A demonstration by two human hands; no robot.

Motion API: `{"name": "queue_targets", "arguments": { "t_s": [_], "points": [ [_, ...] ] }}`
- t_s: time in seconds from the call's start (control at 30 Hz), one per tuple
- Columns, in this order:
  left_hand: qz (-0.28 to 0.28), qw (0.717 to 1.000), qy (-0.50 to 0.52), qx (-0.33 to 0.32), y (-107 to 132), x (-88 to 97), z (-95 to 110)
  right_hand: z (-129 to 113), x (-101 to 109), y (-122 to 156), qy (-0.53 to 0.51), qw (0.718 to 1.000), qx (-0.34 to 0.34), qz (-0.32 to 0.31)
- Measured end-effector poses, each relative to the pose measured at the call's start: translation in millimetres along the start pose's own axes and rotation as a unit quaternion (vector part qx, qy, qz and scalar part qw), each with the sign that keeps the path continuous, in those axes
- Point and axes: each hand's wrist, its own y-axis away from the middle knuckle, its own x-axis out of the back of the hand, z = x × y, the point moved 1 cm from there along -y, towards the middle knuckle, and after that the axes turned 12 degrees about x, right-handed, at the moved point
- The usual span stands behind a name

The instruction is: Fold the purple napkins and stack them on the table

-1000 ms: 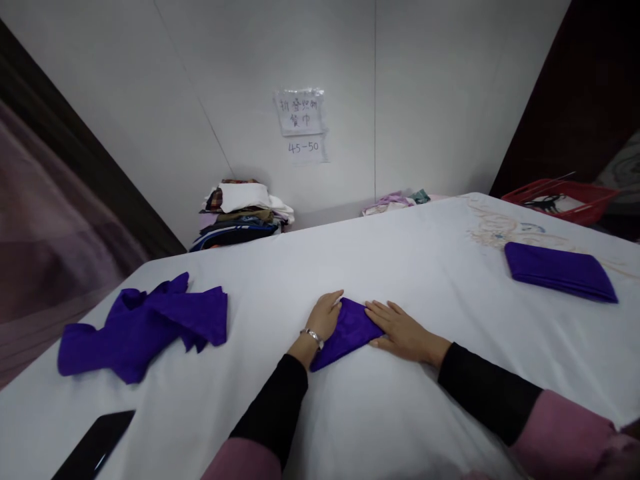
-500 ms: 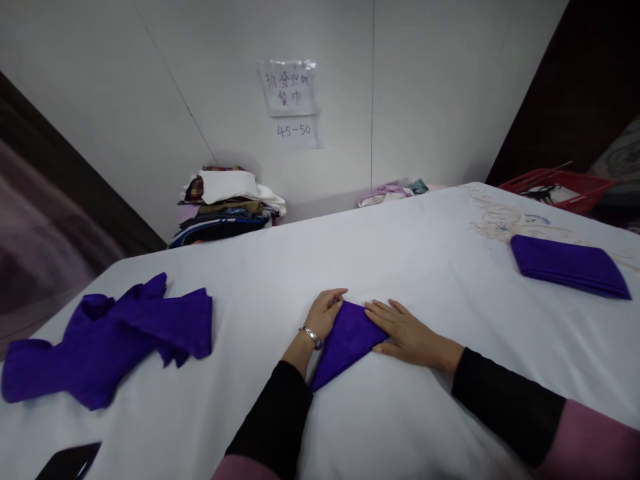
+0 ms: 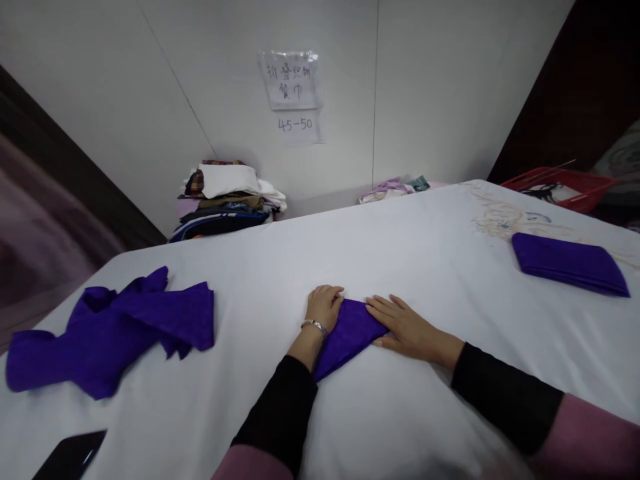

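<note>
A purple cloth napkin [image 3: 351,333], folded into a triangle, lies on the white-covered table in the middle of the head view. My left hand [image 3: 324,309], with a bracelet at the wrist, is at its upper left edge; the fingers are bent and closed on the cloth, the tips partly hidden. From the other side my right hand [image 3: 405,329] rests flat on the right corner of the napkin, its fingers stretched out and slightly apart.
Several loose purple cloths [image 3: 110,333] lie heaped at the left, above a black phone [image 3: 70,457]. A folded purple stack [image 3: 567,262] sits at the right. Piled clothes [image 3: 225,200] stand by the wall at the back, and a red basket [image 3: 585,190] is at the far right.
Both hands stay at the same places on the triangular napkin, with hardly any movement. The whole view has shifted slightly.
</note>
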Motion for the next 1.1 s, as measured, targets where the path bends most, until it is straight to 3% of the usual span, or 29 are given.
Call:
{"name": "queue_targets", "arguments": {
  "t_s": [0.13, 0.23, 0.3, 0.4, 0.53, 0.9, 1.1],
  "points": [
    [0.039, 0.999, -0.012, 0.025, 0.0, 12.1, -5.2, -0.6, 0.8, 0.1, 0.001, 1.0, -0.002, -0.003],
    [0.053, 0.998, -0.013, 0.014, 9.1, 22.5, 6.1, 0.0, -0.2, 0.4, 0.002, 1.0, -0.002, -0.003],
    [0.038, 0.999, -0.032, -0.015, 20.5, 22.4, 20.8, 0.7, -1.2, 0.5, 0.002, 1.0, -0.002, -0.004],
    [-0.047, 0.991, -0.109, -0.059, 39.0, 9.4, 39.4, 1.2, -2.2, 0.7, -0.002, 1.0, -0.006, -0.001],
    [-0.134, 0.977, -0.16, -0.042, 50.1, -8.4, 41.4, 1.2, -1.7, 1.5, -0.008, 1.0, -0.009, 0.009],
    [-0.119, 0.973, -0.189, -0.05, 46.9, -11.0, 34.6, 8.0, -0.1, 25.4, 0.03, 0.998, -0.063, 0.004],
    [-0.132, 0.969, -0.205, -0.035, 45.4, -9.6, 37.2, 15.5, 7.9, 46.0, 0.052, 0.986, -0.152, 0.041]
  ]
}}
